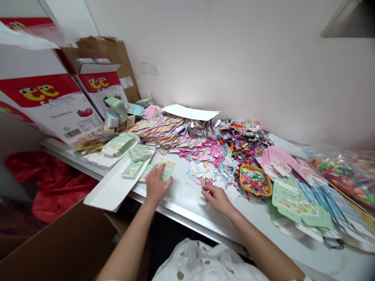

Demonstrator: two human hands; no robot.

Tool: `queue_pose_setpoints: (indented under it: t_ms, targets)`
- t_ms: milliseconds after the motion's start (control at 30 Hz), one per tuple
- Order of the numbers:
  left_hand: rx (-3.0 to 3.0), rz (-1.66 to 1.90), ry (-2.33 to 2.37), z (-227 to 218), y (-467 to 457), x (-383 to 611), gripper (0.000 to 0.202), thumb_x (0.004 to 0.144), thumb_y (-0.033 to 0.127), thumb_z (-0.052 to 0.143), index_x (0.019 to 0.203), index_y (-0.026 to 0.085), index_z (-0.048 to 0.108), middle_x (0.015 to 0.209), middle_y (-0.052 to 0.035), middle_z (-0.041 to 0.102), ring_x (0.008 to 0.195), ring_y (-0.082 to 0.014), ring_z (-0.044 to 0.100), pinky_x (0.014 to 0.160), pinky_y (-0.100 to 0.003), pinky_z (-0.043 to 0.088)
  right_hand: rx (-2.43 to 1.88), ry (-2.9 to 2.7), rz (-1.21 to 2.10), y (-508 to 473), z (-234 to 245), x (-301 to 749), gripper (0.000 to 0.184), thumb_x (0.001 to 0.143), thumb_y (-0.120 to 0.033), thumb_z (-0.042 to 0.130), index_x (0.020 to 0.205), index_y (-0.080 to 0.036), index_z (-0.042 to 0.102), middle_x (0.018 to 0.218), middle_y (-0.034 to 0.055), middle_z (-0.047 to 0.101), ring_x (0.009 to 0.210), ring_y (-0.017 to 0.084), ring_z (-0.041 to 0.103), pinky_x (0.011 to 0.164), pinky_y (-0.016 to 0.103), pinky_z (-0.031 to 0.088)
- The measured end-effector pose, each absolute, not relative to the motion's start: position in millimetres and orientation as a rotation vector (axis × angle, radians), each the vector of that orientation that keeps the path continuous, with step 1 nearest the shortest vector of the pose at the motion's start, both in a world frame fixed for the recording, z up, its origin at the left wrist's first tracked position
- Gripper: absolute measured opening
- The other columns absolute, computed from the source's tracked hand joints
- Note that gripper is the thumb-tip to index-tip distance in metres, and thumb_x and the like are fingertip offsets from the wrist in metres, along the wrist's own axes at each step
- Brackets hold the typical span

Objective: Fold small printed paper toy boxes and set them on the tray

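Observation:
My left hand [156, 183] lies palm down on the white table [181, 199], its fingers spread over a small green packet [167, 168]. More green packets [133, 169] lie beside it on a white cardboard sheet [109, 189]. My right hand [216, 197] rests near the table's front edge, fingers curled and pinched at the edge of a scatter of small white paper cut-outs [205, 173]. What those fingers hold is too small to name.
An orange basket [255, 180] of coloured bits sits right of my right hand. Piles of colourful cards [164, 130], pink cards [278, 158] and green flat cartons [293, 201] cover the table. Red-and-white boxes [49, 105] stand at left; a brown carton [58, 246] is below.

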State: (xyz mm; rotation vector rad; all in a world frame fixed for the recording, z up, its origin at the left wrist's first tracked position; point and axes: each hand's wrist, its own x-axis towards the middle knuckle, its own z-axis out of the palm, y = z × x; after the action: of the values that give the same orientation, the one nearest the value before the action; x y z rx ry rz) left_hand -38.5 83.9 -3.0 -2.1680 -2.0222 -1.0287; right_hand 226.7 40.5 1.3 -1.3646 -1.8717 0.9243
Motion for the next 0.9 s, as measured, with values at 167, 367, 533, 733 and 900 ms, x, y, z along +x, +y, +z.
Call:
queue_pose_setpoints:
  t_ms: [167,367,533,733,900]
  targets:
    - [-1.915,-0.426,-2.403,-8,122,-98,0.053,0.080,0.047,0.048,0.127,0.022,0.047,0.133,-0.0168,0.040,0.115,-0.0377,0.041,0.092,-0.057,0.031,-1.429,-1.891,0.824,29,14,255,0.024,0.083,-0.033,0.051,0.094,-0.018,0.067,0.077,0.0037,0.067,0.061,0.015,0.057,0.057,0.025,0.042]
    - [-1.829,-0.623,-2.284,-16,121,-60,0.061,0.077,0.053,0.052,0.129,0.023,0.041,0.142,-0.0151,0.029,0.125,-0.0388,0.030,0.094,-0.059,0.027,-1.814,-1.702,0.419,25,56,350,0.030,0.085,-0.039,0.047,0.093,-0.018,0.067,0.085,0.0079,0.068,0.074,0.020,0.062,0.067,0.030,0.046]
    - [-2.183,-0.881,-2.118,-17,88,23,0.053,0.080,0.046,0.051,0.124,0.018,0.048,0.133,-0.0179,0.036,0.120,-0.0346,0.036,0.092,-0.051,0.034,-2.738,-1.257,-0.052,10,66,426,0.064,0.074,-0.053,0.058,0.114,-0.004,0.053,0.105,0.0255,0.059,0.105,0.037,0.054,0.081,0.045,0.042]
    - [-2.495,-1.074,-1.962,-26,71,71,0.046,0.077,0.040,0.055,0.118,0.019,0.052,0.126,-0.0154,0.043,0.116,-0.0316,0.042,0.090,-0.049,0.039,-2.889,-1.365,0.274,-3,57,428,0.038,0.075,-0.038,0.059,0.098,-0.008,0.062,0.098,0.0210,0.064,0.095,0.032,0.061,0.076,0.038,0.044]
    - [-2.636,-1.515,-1.907,-9,66,80,0.038,0.074,0.040,0.060,0.106,0.020,0.060,0.114,-0.0117,0.055,0.111,-0.0292,0.048,0.096,-0.048,0.037,-2.617,-1.202,-0.242,-13,87,417,0.037,0.086,-0.016,0.032,0.110,-0.003,0.057,0.099,0.0248,0.063,0.094,0.032,0.060,0.080,0.041,0.040]
